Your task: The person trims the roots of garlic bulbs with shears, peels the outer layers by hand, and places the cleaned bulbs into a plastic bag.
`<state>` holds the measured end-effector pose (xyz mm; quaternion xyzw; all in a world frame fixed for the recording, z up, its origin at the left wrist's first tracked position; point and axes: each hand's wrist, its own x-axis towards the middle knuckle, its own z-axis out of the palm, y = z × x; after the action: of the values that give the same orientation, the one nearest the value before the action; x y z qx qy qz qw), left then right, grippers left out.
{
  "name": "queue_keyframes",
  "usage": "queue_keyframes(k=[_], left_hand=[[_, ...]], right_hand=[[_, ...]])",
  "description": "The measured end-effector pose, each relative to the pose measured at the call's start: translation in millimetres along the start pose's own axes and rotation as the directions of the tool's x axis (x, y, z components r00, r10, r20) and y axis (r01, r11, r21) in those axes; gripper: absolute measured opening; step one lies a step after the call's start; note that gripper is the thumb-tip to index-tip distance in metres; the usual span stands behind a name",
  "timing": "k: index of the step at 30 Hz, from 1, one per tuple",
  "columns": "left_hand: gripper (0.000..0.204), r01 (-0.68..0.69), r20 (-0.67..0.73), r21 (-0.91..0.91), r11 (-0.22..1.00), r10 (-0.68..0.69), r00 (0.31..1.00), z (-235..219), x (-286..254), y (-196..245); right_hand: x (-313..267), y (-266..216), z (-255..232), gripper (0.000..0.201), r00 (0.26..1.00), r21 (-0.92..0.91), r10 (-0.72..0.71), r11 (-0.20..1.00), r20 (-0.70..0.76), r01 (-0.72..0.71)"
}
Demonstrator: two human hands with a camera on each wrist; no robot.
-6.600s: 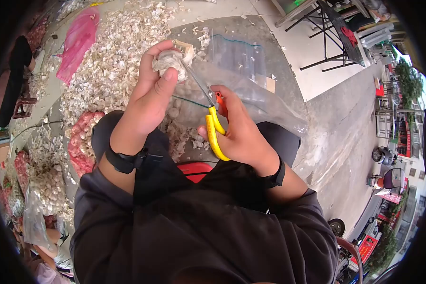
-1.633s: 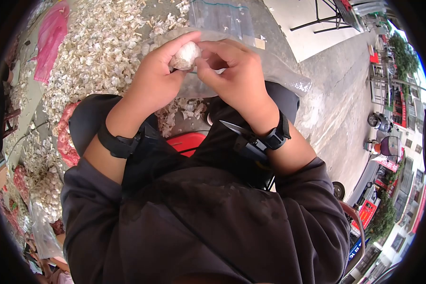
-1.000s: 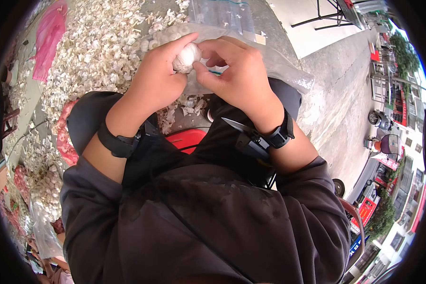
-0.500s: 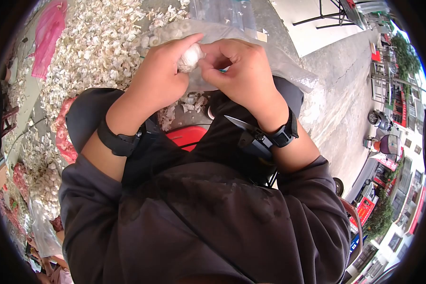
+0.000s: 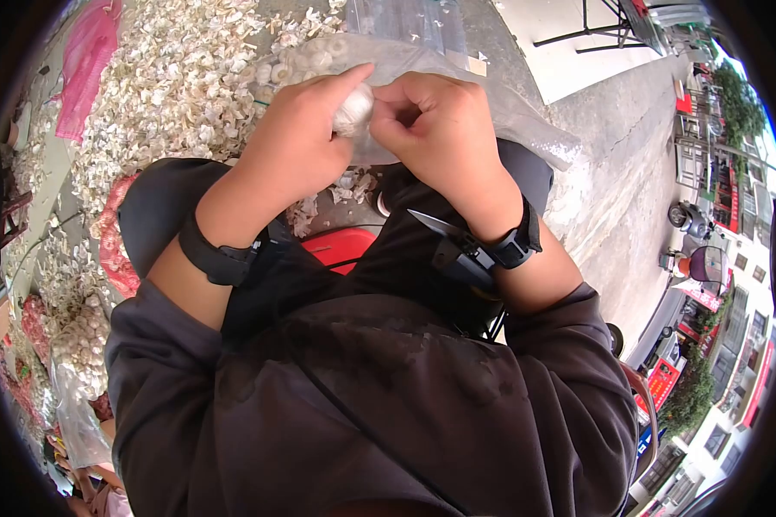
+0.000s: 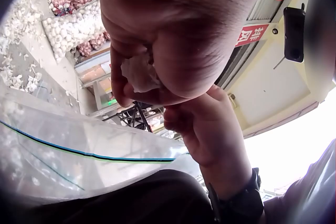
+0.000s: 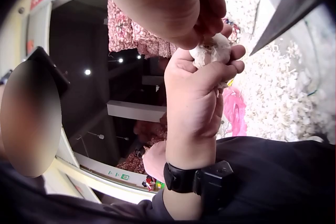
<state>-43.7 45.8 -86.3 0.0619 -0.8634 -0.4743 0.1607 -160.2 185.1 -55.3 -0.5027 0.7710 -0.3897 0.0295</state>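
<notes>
A whitish garlic bulb (image 5: 353,114) is gripped by my left hand (image 5: 284,142), its index finger stretched along the top. Against the bulb's right side, my right hand (image 5: 447,129) has thumb and index finger pinched together. In the right wrist view, the right hand's fingertips (image 7: 207,32) touch the top of the bulb (image 7: 212,53), whose papery skin hangs loose. The left wrist view shows part of the bulb (image 6: 139,71) below the left palm. A pointed metal blade (image 5: 428,223) sticks out beside my right wrist; what it belongs to is mostly hidden.
Loose garlic skins (image 5: 177,77) cover the ground at the left. A clear plastic bag (image 5: 526,129) with bulbs inside lies beyond my hands. Also in view are a pink bag (image 5: 88,73), a red net sack (image 5: 115,237) and a red seat (image 5: 341,247) between the legs.
Earlier, my right hand held yellow-handled scissors at the bulb; now its fingers are on the bulb. Since then the hands have moved down, then slightly right, and the bulb has turned in my left hand.
</notes>
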Motion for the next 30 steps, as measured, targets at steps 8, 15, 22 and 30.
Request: queue_keyframes(k=[8,15,22,30], left_hand=[[0.058,-0.044,-0.024,-0.053,0.998,0.043,0.999,3,0,-3],[0.055,0.159,0.129,-0.385,0.909,-0.117,0.985,-1,1,-5],[0.043,0.277,0.186,-0.751,0.599,-0.211,0.960,-4,4,-7],[0.048,0.323,0.119,-0.671,0.668,-0.332,0.936,-4,4,0]], right_hand=[[1,1,1,0.008,0.993,-0.005,0.116,0.993,-0.006,-0.116],[2,8,2,0.010,0.961,0.136,0.273,0.952,0.042,-0.276],[1,10,9,0.025,0.995,0.315,0.093,0.944,0.017,-0.094],[-1,-1,10,0.038,0.919,0.560,0.273,0.730,0.285,-0.390]])
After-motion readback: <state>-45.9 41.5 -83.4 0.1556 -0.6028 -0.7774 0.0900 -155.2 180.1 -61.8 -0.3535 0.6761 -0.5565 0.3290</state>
